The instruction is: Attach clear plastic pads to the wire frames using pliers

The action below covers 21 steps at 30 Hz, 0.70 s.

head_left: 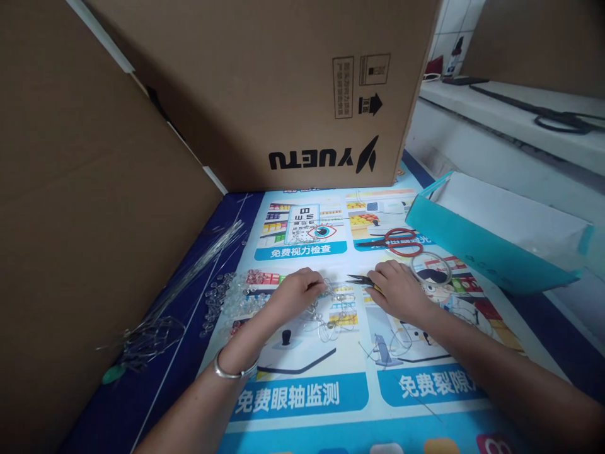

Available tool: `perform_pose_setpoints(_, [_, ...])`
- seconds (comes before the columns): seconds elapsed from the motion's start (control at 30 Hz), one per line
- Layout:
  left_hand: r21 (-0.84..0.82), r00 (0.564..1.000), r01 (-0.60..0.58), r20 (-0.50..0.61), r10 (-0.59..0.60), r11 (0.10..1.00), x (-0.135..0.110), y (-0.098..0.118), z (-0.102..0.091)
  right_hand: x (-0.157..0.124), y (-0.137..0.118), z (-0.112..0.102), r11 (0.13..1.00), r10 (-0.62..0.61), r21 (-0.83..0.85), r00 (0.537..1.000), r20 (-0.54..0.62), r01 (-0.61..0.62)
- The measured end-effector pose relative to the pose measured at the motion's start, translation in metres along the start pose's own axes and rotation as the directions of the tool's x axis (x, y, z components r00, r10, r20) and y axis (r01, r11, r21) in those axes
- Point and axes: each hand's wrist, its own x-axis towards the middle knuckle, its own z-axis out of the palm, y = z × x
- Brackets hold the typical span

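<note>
Wire (pixel 331 325): your left hand (pixel 295 291) is pinching it, right hand (pixel 399 291) is gripping pliers (pixel 359 279) pointing at it; a slip could jab you.

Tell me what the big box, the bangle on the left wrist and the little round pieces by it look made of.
Big box: cardboard, matt brown, black print.
Bangle: likely metal, silvery with a bright glint.
Round pieces: clear glass or plastic, cannot tell which; the mat shows through them.
</note>
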Motion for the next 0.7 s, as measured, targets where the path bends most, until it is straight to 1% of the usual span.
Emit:
perform_pose_setpoints(0.23, [-0.031,0.998,0.014,0.054,-0.012,0.999,0.000,0.000,-0.005,0.000,0.001,0.000,1.000,0.002,0.013,1.000,0.014,-0.002])
perform_pose_setpoints(0.5, [-0.130,0.992,0.118,0.056,-0.111,0.984,0.001,-0.006,-0.004,-0.006,0.009,0.003,0.998,-0.065,-0.007,0.998,0.019,0.065])
perform_pose_setpoints(0.7, [-0.234,0.981,0.176,0.120,-0.151,0.956,0.000,-0.009,-0.005,-0.007,0.013,0.006,0.997,-0.071,-0.004,0.996,0.044,0.071])
